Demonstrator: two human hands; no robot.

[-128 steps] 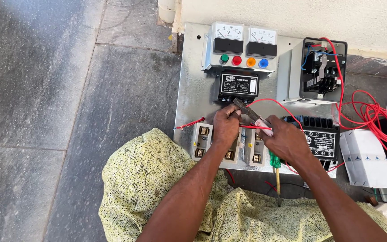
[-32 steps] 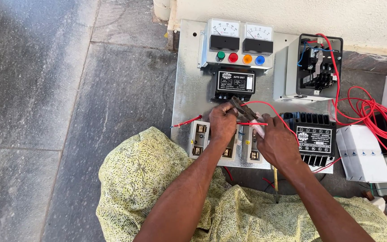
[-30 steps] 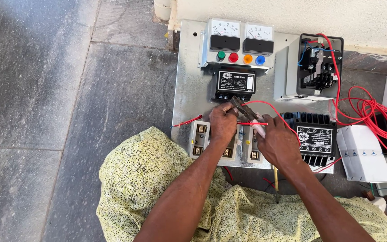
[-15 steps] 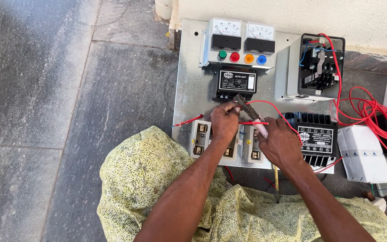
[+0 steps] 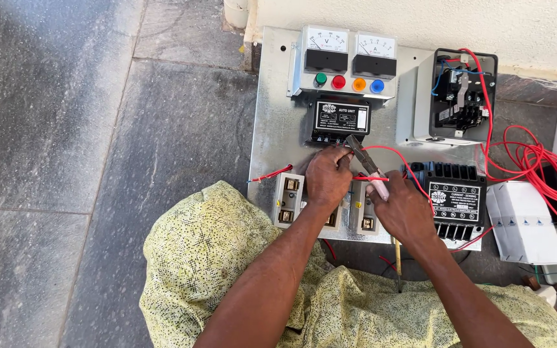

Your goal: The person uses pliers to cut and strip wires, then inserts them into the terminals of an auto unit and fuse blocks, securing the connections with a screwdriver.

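My left hand (image 5: 327,177) pinches a thin red wire (image 5: 394,156) just below the black control unit (image 5: 341,118) on the metal panel (image 5: 273,122). My right hand (image 5: 403,209) grips pliers (image 5: 363,158) by pale pink handles, and their dark jaws meet the wire beside my left fingertips. Under my hands sit white fuse holders (image 5: 287,198) with brass terminals, partly covered by my wrists. The wire runs right toward a black finned module (image 5: 454,198).
Two white meters (image 5: 347,46) and coloured indicator lamps (image 5: 348,83) line the panel top. A grey contactor box (image 5: 458,98) stands at the right, beside coiled red cable (image 5: 536,171) and a white box (image 5: 525,222). A screwdriver (image 5: 397,264) lies on my yellow-patterned lap (image 5: 220,258). Grey stone floor lies left.
Over the four seconds my hands stay on the same wire below the black unit. The pliers' jaws shift slightly around it and the view drifts a little.
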